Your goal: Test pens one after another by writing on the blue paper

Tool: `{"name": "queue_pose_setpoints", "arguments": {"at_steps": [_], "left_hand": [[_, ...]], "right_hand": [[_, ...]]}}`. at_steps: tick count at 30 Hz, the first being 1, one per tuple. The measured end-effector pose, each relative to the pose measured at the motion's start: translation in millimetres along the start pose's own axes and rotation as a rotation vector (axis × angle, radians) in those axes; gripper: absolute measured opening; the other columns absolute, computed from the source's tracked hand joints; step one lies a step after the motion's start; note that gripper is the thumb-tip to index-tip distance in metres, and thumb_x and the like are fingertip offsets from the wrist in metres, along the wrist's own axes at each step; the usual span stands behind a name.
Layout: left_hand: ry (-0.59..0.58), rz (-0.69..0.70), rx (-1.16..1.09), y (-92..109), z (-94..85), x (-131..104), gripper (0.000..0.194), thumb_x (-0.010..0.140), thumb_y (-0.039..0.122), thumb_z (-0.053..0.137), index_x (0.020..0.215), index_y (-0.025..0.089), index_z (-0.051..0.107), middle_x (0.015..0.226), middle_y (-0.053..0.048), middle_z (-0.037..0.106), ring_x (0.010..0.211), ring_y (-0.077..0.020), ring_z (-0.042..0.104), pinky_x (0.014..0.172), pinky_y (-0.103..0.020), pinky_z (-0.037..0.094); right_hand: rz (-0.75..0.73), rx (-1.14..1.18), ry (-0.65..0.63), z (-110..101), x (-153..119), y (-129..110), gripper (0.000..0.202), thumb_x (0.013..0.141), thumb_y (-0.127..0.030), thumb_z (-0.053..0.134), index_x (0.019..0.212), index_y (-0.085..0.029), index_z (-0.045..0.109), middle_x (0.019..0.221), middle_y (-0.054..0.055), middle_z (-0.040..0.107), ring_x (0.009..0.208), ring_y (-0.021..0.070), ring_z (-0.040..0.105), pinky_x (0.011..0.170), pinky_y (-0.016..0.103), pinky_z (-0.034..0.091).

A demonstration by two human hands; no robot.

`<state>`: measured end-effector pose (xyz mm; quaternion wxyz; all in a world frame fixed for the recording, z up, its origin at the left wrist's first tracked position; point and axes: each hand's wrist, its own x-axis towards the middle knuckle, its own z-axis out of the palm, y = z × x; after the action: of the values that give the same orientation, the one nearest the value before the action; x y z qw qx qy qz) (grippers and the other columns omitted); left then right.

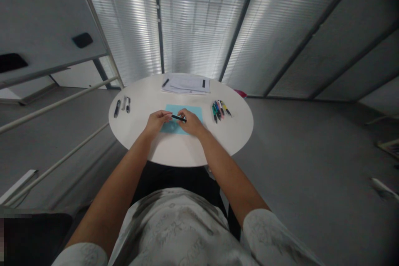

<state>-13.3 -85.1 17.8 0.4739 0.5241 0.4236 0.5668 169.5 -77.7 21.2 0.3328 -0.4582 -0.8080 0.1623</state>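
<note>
A slim black pen (pixel 178 118) is held level between both hands, over a light blue sheet (pixel 176 128) on the white round table (pixel 176 153). My left hand (pixel 157 120) pinches the pen's left end between thumb and fingers. Around its right end, the fingers of my right hand (pixel 190 121) are closed. Right of the sheet lies a group of several pens (pixel 220 109) with green, blue, pink, black and yellow parts. On the table's left side lie a dark marker (pixel 117 108) and two lighter pens (pixel 126 104).
A stack of papers (pixel 186 83) with dark items on it lies at the table's far edge. Something red (pixel 240 93) shows just beyond the far right edge. White metal rails (pixel 59 104) stand to the left, and window blinds (pixel 193 20) rise behind the table.
</note>
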Motion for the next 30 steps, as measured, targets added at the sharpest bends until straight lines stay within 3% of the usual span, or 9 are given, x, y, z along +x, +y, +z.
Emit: {"name": "queue_pose_setpoints", "arguments": {"at_steps": [7,13,19,21,24,30], "left_hand": [[0.024,-0.005,-0.036,-4.2,-4.3,2.2,0.028,0.062,0.035,0.078,0.081,0.015,0.074,0.064,-0.004,0.062,0.057,-0.0126,0.053,0.062,-0.031,0.044],[0.050,-0.011,-0.079,-5.3,-4.7,3.0,0.029,0.061,0.033,0.078,0.083,0.014,0.074,0.065,-0.005,0.062,0.059,-0.0128,0.053,0.060,-0.030,0.043],[0.019,-0.020,-0.050,-0.5,-3.3,0.1,0.027,0.062,0.032,0.078,0.082,0.015,0.075,0.065,-0.004,0.062,0.055,-0.0109,0.049,0.058,-0.030,0.041],[0.022,-0.020,-0.049,-0.3,-3.7,0.0,0.026,0.062,0.032,0.078,0.081,0.015,0.075,0.065,-0.005,0.062,0.056,-0.0116,0.050,0.059,-0.031,0.041],[0.020,-0.012,-0.061,-1.8,-4.6,1.3,0.026,0.063,0.032,0.078,0.082,0.015,0.075,0.066,-0.005,0.062,0.058,-0.0133,0.052,0.059,-0.032,0.042],[0.017,-0.027,-0.109,-3.5,-4.8,2.4,0.028,0.062,0.030,0.078,0.084,0.015,0.075,0.067,-0.006,0.062,0.058,-0.0121,0.051,0.058,-0.031,0.040]], "right_hand": [[0.027,0.102,-0.004,2.0,2.8,5.7,0.016,0.084,-0.033,0.058,0.091,-0.019,0.061,0.086,0.000,0.064,0.075,0.0134,0.054,0.071,0.025,0.040],[-0.022,0.020,-0.029,-3.8,2.3,-0.6,0.024,0.092,-0.038,0.050,0.098,-0.022,0.068,0.101,0.003,0.068,0.093,0.0156,0.060,0.082,0.027,0.041],[0.029,0.034,0.011,-1.0,-1.4,-6.7,0.028,0.082,-0.036,0.062,0.107,-0.023,0.059,0.098,0.001,0.066,0.084,0.0149,0.059,0.077,0.028,0.043],[0.036,0.080,0.017,1.4,-0.8,-4.2,0.025,0.080,-0.036,0.063,0.101,-0.022,0.059,0.095,0.001,0.066,0.081,0.0142,0.058,0.075,0.027,0.043],[0.062,0.157,0.018,4.7,1.3,1.6,0.020,0.082,-0.039,0.061,0.087,-0.020,0.059,0.083,0.000,0.065,0.073,0.0131,0.055,0.069,0.025,0.042],[0.014,0.157,-0.052,1.0,1.8,3.1,0.033,0.092,-0.046,0.044,0.088,-0.021,0.065,0.078,-0.001,0.064,0.071,0.0121,0.055,0.069,0.024,0.039]]}}
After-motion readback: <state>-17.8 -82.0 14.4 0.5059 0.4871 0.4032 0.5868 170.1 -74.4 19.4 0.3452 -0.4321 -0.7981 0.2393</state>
